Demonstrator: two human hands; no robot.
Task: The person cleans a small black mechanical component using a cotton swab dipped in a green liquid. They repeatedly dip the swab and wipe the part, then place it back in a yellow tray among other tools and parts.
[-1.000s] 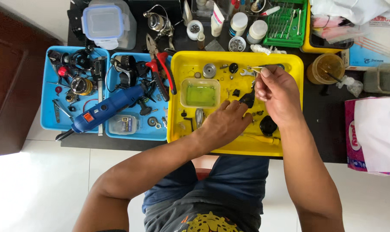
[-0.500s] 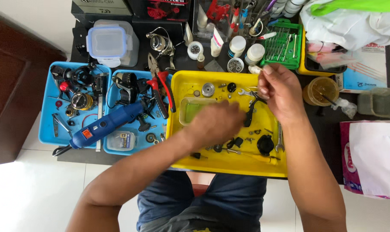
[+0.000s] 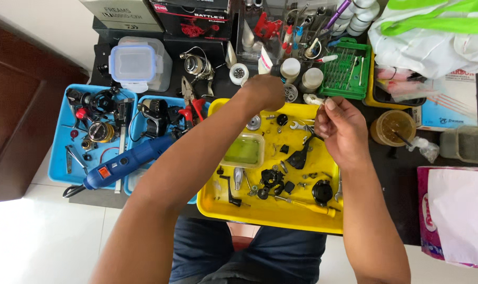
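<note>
Dark worktable [image 3: 396, 152] over pale floor tiles, crowded with trays, yellow tray [image 3: 270, 210] as the centre. Left hand [image 3: 263, 90] past the tray's far rim, fingers curled over a small dark-capped bottle [image 3: 275, 70] among white jars [image 3: 290, 69]; grip hidden, so cannot tell whether closed on it. Right hand [image 3: 340, 129] above the tray's far right corner, fingertips pinched narrow on a tiny pale part [image 3: 319, 108], too small to identify. Black reel piece [image 3: 299, 156] just below that hand, inside the tray. Green-liquid tub [image 3: 244, 151] under the left forearm. Blue rotary tool [image 3: 126, 162] left of the tray, partly covered by the arm.
</note>
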